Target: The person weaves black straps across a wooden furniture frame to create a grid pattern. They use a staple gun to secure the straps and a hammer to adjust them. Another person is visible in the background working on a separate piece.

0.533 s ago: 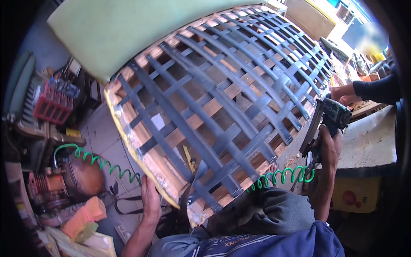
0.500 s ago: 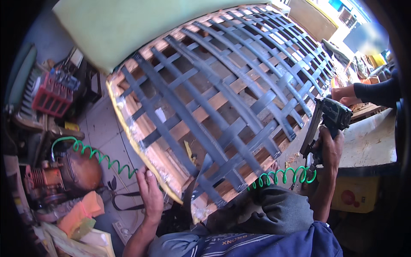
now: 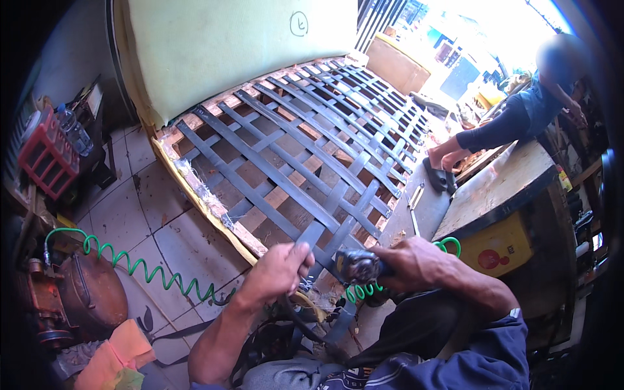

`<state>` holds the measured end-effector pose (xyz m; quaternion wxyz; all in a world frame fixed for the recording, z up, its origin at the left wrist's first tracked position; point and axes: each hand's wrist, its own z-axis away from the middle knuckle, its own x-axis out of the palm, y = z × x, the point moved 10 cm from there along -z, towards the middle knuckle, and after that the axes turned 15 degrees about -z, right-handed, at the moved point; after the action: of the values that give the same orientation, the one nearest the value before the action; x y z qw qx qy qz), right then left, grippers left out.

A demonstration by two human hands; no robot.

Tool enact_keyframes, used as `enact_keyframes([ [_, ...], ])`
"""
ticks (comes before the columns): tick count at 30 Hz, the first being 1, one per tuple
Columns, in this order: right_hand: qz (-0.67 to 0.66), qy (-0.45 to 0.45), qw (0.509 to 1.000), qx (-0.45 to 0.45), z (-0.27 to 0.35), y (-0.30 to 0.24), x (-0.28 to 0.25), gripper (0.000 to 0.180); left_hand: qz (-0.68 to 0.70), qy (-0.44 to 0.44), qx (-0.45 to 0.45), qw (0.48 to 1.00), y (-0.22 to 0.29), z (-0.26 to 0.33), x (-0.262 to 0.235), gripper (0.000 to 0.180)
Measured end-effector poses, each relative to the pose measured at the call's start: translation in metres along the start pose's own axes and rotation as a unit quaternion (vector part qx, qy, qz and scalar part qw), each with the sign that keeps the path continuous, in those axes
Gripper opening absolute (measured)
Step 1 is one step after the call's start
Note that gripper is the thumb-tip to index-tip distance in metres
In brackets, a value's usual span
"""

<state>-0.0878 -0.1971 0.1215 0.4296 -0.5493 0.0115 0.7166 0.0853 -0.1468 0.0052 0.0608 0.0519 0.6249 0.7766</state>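
Note:
My left hand [image 3: 276, 272] is closed on a dark elastic webbing strap [image 3: 311, 235], whose tail hangs below the fist. Strap and fist are at the near corner of a wooden sofa frame [image 3: 247, 240]. Woven dark straps [image 3: 286, 159] cross the frame. In my right hand [image 3: 419, 263], fingers wrapped round its handle, is an air staple gun [image 3: 359, 265]. Its nose is close to the near rail, to the right of my left fist. Whether it touches the wood I cannot tell. A coiled green air hose [image 3: 448, 246] shows behind my right hand.
A pale padded back panel [image 3: 240, 52] rises behind the frame. An air compressor [image 3: 91, 292] and a red crate [image 3: 49, 153] are on the left. At right stand a worktable [image 3: 500, 182] and a yellow box [image 3: 497, 247]; beyond, another person [image 3: 539, 107] sits with feet near the frame.
My left hand has moved right from the frame's foam edge and taken hold of the strap. My right hand has brought the staple gun left and down to the near rail. The view has shifted.

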Motion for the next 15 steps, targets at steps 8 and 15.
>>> enact_keyframes([
  [8, 0.067, -0.039, 0.994, 0.079, -0.014, 0.002, 0.033, 0.044, -0.162, 0.135, 0.007, 0.977, -0.013, 0.050, -0.043, 0.050],
  [15, 0.088, 0.043, 0.995, 0.023, -0.008, -0.004, 0.032, 0.045, -0.198, 0.166, -0.027, 0.966, -0.013, 0.136, -0.053, 0.050],
])
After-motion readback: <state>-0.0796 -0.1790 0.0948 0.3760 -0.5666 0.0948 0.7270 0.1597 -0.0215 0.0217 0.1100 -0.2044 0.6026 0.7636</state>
